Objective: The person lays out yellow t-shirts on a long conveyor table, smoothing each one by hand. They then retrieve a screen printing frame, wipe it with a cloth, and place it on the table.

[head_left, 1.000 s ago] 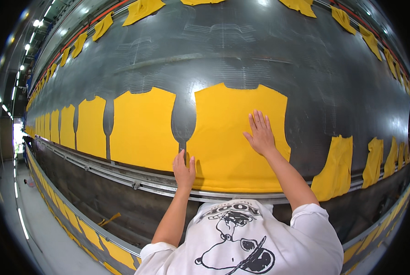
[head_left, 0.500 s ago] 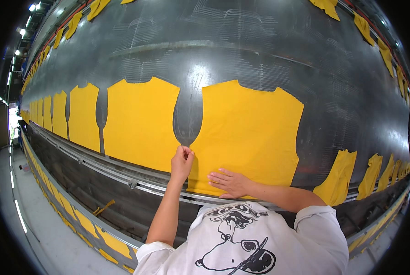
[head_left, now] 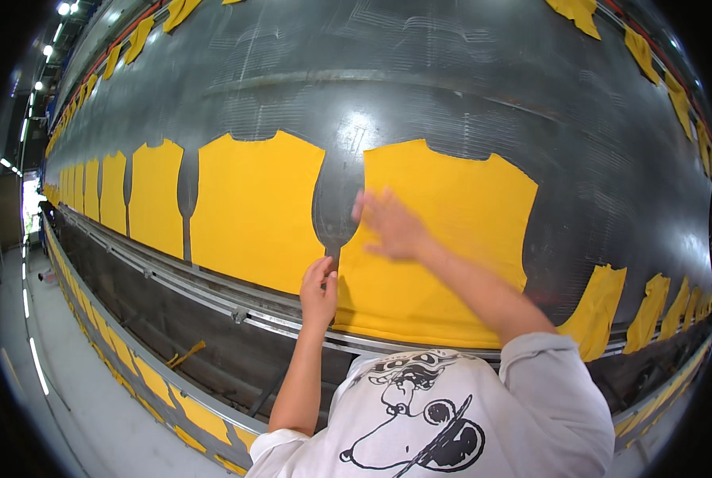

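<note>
Left hand (head_left: pixel 318 291) pinches the yellow fabric panel's (head_left: pixel 444 239) lower corner in its grip; right hand (head_left: pixel 392 227) lies flat, fingers spread.

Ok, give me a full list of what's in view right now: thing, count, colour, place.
Nearest fabric panel: one, yellow, flat on the table under both hands.
Neighbouring fabric panel: one, yellow, just left of it.
Further panels: a row too long to count, yellow, running off to the left; more along the far edge and right.
Table surface: one, dark grey, shiny.
Metal rail: grey, along the near table edge.
Floor: grey, lower left.
Shirt: one, white with a black cartoon print, bottom.
Left hand: on the panel's lower left edge.
Right hand: blurred, over the panel's left part.
</note>
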Demonstrator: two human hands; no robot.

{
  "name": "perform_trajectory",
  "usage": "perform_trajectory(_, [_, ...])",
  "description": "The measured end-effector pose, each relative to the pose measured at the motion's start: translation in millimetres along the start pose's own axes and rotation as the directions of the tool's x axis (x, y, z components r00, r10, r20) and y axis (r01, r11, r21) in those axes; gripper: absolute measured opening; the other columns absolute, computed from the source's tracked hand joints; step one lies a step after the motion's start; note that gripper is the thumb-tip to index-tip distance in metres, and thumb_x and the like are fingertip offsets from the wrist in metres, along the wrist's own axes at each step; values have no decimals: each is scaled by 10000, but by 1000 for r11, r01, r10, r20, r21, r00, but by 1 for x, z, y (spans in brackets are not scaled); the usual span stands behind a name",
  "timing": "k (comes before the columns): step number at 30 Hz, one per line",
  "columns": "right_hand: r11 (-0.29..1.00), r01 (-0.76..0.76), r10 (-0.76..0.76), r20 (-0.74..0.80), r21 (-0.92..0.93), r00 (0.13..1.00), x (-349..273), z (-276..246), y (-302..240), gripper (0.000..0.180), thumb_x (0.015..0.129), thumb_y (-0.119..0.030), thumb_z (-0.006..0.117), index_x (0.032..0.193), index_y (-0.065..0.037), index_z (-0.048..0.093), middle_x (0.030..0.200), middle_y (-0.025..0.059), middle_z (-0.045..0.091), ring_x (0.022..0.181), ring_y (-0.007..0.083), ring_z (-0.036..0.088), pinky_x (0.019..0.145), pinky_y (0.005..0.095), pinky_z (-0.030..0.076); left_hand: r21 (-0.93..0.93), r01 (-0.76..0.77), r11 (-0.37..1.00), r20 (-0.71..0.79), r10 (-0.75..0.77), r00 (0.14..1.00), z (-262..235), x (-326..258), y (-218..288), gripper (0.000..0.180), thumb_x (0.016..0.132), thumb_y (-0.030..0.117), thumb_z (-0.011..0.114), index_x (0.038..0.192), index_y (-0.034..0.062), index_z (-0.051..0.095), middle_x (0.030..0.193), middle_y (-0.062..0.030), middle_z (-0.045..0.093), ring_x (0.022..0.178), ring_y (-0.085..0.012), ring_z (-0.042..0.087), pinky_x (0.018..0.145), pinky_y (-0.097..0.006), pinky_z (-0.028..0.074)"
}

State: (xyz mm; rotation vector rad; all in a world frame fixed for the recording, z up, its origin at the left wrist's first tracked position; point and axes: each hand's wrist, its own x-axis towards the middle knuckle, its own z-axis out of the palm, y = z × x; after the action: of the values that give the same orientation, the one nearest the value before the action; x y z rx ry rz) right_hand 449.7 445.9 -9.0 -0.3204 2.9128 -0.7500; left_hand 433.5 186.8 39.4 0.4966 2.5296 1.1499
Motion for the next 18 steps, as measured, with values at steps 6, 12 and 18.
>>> perform_trajectory(6, [864,232,-227,-65,447,972,-115,76,-141,503,989,-450,507,1253,-35,611,1352,178,559,1258,355,511,1051,450,404,-66,-35,997,-8,34,999,-16,-7,31,250,964,108,618,1182,-9,649,1104,-133,664,904,-193,651,763,-293,528])
perform_trajectory(12, [765,-303,325,65,568,944,-215,27,-125,443,1015,-430,470,1084,-67,714,1099,149,694,1049,349,639,909,435,504,54,-65,996,599,20,800,7,-45,32,294,982,274,620,1053,-1,694,904,-150,696,802,-219,677,727,-326,530])
perform_trajectory(18, [631,-759,763,52,157,645,-352,28,-104,346,1000,-330,549,1086,-31,698,1068,186,695,1024,367,649,896,426,508,461,-470,753,652,72,755,29,-66,-36,493,975,491,554,899,30,710,869,-207,704,853,-391,682,733,-460,535])
